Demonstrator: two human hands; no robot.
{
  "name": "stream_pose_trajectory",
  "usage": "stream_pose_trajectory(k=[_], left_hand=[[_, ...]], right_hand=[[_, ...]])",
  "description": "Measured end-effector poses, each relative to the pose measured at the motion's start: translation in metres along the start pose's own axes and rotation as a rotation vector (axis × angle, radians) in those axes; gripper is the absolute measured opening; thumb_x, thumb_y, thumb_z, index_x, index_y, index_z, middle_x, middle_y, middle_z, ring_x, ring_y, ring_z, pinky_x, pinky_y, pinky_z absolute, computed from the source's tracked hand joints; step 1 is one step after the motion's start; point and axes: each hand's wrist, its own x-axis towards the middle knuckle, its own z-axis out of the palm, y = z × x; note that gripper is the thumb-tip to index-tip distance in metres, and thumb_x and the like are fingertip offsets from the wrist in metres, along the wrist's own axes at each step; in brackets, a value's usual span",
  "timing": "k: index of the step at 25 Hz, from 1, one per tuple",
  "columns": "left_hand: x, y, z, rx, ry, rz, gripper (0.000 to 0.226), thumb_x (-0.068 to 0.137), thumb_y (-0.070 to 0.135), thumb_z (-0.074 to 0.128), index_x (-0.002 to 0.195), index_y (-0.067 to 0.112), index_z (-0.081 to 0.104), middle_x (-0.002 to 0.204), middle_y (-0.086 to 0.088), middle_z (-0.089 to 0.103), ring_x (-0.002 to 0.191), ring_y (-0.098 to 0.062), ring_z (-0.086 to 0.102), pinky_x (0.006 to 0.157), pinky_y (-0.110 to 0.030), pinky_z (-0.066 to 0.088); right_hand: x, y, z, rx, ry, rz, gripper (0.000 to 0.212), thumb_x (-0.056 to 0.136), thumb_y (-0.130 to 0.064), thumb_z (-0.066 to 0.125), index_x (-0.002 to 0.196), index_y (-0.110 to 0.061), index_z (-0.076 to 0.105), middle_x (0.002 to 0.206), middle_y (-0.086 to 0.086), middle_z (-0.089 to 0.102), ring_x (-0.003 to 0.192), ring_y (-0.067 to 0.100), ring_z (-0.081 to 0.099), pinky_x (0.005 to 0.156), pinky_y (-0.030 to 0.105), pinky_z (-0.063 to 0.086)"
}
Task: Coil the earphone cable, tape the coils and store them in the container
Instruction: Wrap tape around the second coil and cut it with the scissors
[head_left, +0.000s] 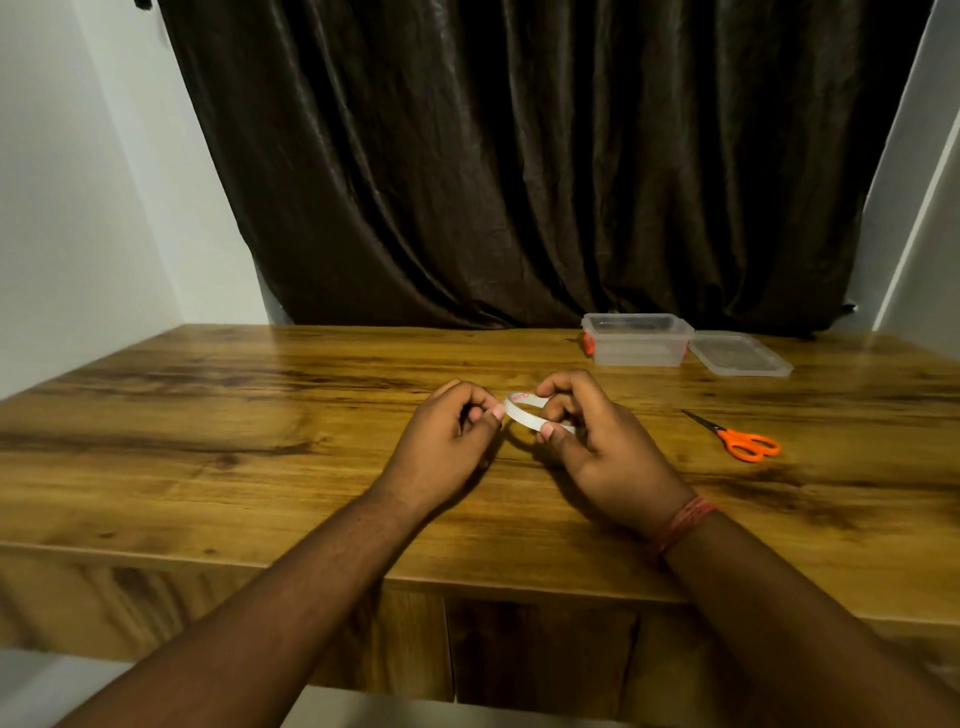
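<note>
I see a wooden table (260, 415) — on it a clear container (638, 340), its lid (737, 354) just beside, and orange scissors (737, 439) nearer me.

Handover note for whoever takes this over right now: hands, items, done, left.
Left hand: pinches the free end of the white tape roll.
Right hand: holds the roll itself, above the table.
Scissors: lying closed on the table to the right, untouched.
Container: open at the back right of the table, its lid lying beside it on the right.
Earphone cable: not visible; whether the left hand hides a coil cannot be told.
Done: lid is off.
Left: cut a strip, tape the coil, put it in the container.
</note>
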Motion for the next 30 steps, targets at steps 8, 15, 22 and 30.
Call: stream_pose_trajectory(k=[8, 15, 22, 30], left_hand=[[-0.004, 0.004, 0.002, -0.002, -0.082, 0.11, 0.012, 0.091, 0.02, 0.062, 0.089, 0.032, 0.061, 0.091, 0.01, 0.056, 0.073, -0.007, 0.057, 0.06, -0.019, 0.049], [-0.002, -0.001, 0.004, -0.131, -0.076, 0.063, 0.016, 0.085, 0.014, 0.07, 0.087, 0.025, 0.058, 0.09, -0.001, 0.055, 0.072, -0.012, 0.055, 0.061, -0.028, 0.05], [-0.004, 0.003, 0.003, 0.006, -0.088, 0.156, 0.01, 0.088, 0.02, 0.068, 0.088, 0.029, 0.063, 0.09, 0.01, 0.056, 0.069, -0.001, 0.052, 0.059, -0.011, 0.04], [-0.006, 0.004, 0.003, -0.081, -0.139, 0.136, 0.007, 0.089, 0.027, 0.066, 0.086, 0.022, 0.064, 0.089, 0.004, 0.058, 0.078, -0.015, 0.057, 0.066, -0.027, 0.05]], right_hand=[[0.003, 0.008, 0.006, -0.124, -0.015, 0.027, 0.011, 0.097, -0.04, 0.053, 0.096, -0.036, 0.063, 0.082, -0.017, 0.066, 0.08, -0.002, 0.058, 0.066, 0.023, 0.046], [0.003, 0.015, 0.007, -0.174, -0.016, 0.059, 0.01, 0.097, -0.035, 0.054, 0.097, -0.031, 0.063, 0.083, -0.013, 0.067, 0.079, 0.004, 0.059, 0.069, 0.035, 0.051], [0.002, 0.013, 0.005, -0.204, -0.022, 0.047, 0.013, 0.097, -0.036, 0.053, 0.097, -0.03, 0.064, 0.086, -0.011, 0.067, 0.08, 0.008, 0.059, 0.07, 0.037, 0.051], [0.002, 0.011, 0.004, -0.261, -0.029, 0.031, 0.011, 0.097, -0.036, 0.053, 0.092, -0.032, 0.062, 0.083, -0.01, 0.066, 0.078, 0.011, 0.059, 0.07, 0.036, 0.05]])
